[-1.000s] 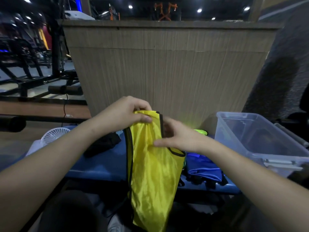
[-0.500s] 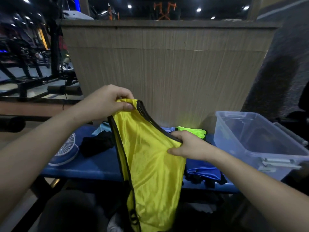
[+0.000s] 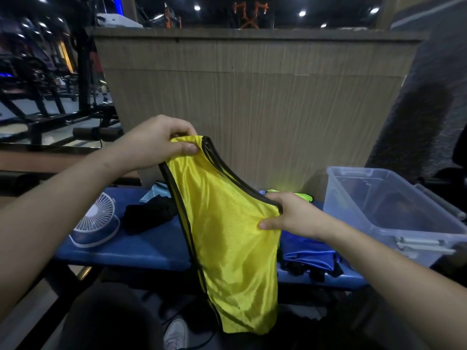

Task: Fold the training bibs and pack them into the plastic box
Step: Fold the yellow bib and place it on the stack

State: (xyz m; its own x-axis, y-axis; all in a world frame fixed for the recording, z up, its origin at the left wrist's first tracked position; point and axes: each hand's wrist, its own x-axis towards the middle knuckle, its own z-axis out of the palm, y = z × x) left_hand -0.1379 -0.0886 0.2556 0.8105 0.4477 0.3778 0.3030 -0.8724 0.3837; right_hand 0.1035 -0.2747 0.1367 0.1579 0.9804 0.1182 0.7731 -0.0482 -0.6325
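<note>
Yellow bib (image 3: 227, 236) pinched by left hand (image 3: 154, 142), right hand (image 3: 290, 215)

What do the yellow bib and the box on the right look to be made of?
Yellow bib: thin, shiny synthetic fabric, probably polyester; it drapes limply, with glossy highlights and black edge binding. Box: clear, slightly frosted rigid plastic; its inside shows through the walls.

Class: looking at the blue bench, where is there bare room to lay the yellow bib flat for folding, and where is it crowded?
Free: the front strip of the blue bench, bordered by the fan, the black cloth and the hanging yellow bib. The plastic box looks empty. Crowded: the bench's right part, where the blue bib and green bib lie beside the box.
</note>
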